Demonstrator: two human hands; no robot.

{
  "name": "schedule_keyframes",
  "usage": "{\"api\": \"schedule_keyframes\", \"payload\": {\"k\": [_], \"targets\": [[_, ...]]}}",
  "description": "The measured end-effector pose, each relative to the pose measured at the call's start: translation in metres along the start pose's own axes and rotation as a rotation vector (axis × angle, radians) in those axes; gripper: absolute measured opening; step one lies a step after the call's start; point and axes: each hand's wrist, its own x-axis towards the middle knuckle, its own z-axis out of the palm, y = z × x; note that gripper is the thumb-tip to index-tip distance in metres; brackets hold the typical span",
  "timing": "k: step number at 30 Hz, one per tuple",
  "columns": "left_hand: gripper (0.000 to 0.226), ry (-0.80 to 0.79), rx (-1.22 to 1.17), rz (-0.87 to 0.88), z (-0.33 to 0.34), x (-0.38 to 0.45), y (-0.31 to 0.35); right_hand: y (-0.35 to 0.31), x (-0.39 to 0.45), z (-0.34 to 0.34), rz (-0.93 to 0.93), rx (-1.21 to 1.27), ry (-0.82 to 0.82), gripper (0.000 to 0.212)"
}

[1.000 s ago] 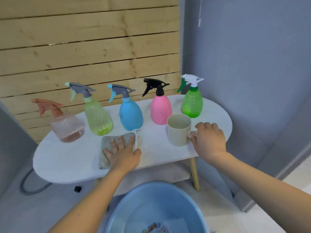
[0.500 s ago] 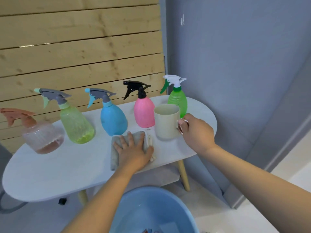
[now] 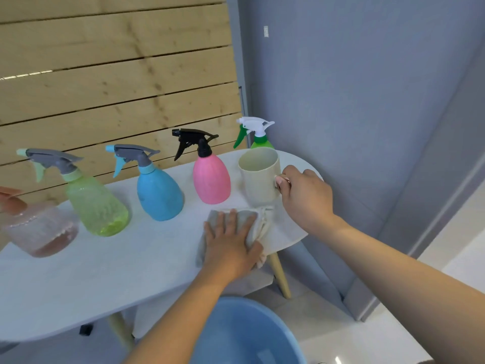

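The right hand (image 3: 305, 195) grips the handle of the beige mug (image 3: 258, 176), raised above the bench (image 3: 105, 271) beside the pink spray bottle (image 3: 211, 178). The left hand (image 3: 231, 245), fingers straight, presses the grey cloth (image 3: 245, 219) flat.

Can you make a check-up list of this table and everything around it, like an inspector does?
Surface: white table, oval.
Job's things: beige mug at the table's right end; grey cloth lying flat just in front of it.
Clutter: a row of spray bottles: clear pink bottle, yellow-green bottle, blue bottle, pink bottle, and green bottle partly hidden behind the mug.
Hands: left hand presses flat on the cloth, fingers straight; right hand holds the mug by its handle.
Cables: nothing seen.
Surroundings: wooden slat wall behind, grey wall to the right, blue basin low in front of the table.
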Motion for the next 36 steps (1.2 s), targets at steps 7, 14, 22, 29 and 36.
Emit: {"api": "schedule_keyframes", "payload": {"k": [7, 14, 22, 29, 36], "targets": [[0.068, 0.063, -0.151, -0.326, 0.000, -0.013, -0.010, 0.024, -0.011, -0.006, 0.058, -0.001, -0.025, 0.026], [0.067, -0.016, -0.124, -0.120, -0.009, 0.037, 0.057, 0.050, -0.002, -0.024, 0.125, 0.003, 0.003, 0.028], [0.065, -0.004, -0.157, 0.159, -0.013, 0.088, 0.122, 0.075, 0.013, -0.029, 0.182, -0.052, 0.049, 0.027], [0.086, 0.032, -0.101, 0.097, -0.002, 0.055, 0.091, 0.078, 0.009, -0.026, 0.197, -0.053, 0.033, 0.028], [0.092, 0.026, -0.065, -0.086, 0.001, -0.011, -0.006, 0.057, -0.014, -0.018, 0.093, 0.044, -0.038, 0.027]]}}
